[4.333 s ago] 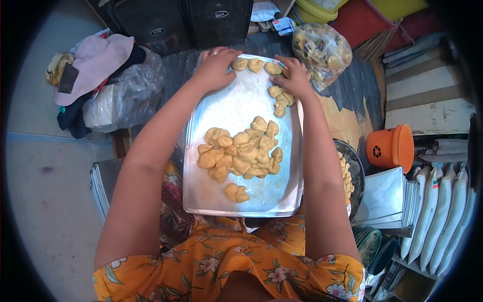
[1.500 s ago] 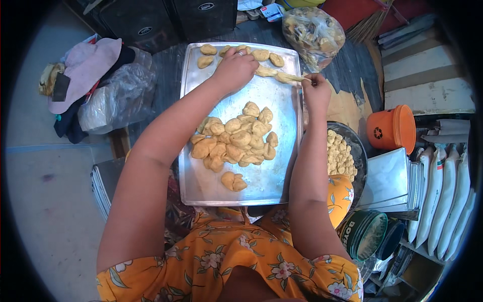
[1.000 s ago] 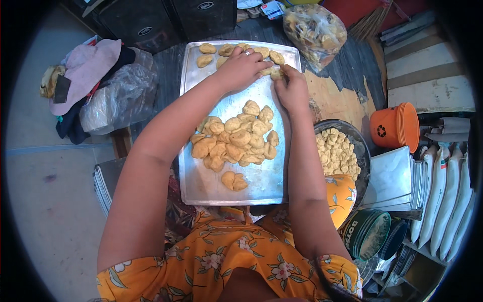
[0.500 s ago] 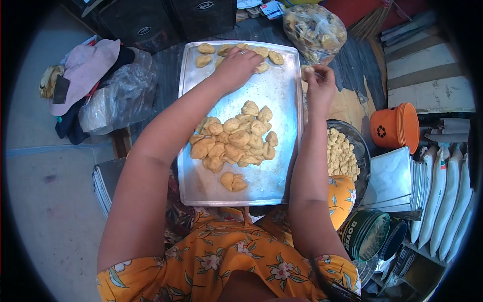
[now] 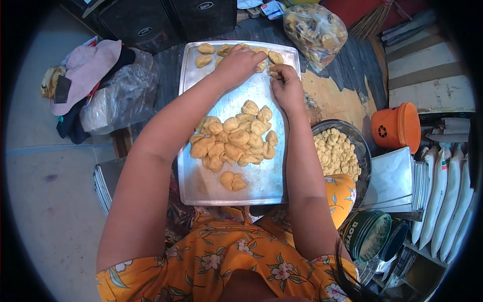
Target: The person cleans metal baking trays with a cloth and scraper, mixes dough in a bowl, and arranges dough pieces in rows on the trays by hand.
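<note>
A metal tray [image 5: 204, 189] lies in front of me. Near its middle sits a heap of yellowish dough pieces [image 5: 236, 138], with a small clump [image 5: 233, 181] just nearer to me. More flattened dough pieces [image 5: 206, 49] are laid out along the far edge. Over these, my left hand [image 5: 239, 66] is closed with its fingertips around a dough piece [image 5: 261, 66], partly hidden by the fingers. Close by on its right, my right hand [image 5: 288, 90] pinches another dough piece [image 5: 274, 73] between thumb and fingers, above the tray's far right part.
Right of the tray, a dark round basin [image 5: 368, 156] holds many small dough lumps. Beyond it stand an orange bucket [image 5: 396, 128] and stacked metal trays [image 5: 390, 178]. A filled plastic bag [image 5: 315, 35] sits at the far right; a pink hat [image 5: 88, 63] and clear plastic [image 5: 123, 93] lie left.
My right hand has moved left, from beyond the tray's right edge to over its far right part, carrying the dough piece. My left hand has stayed almost in place.
</note>
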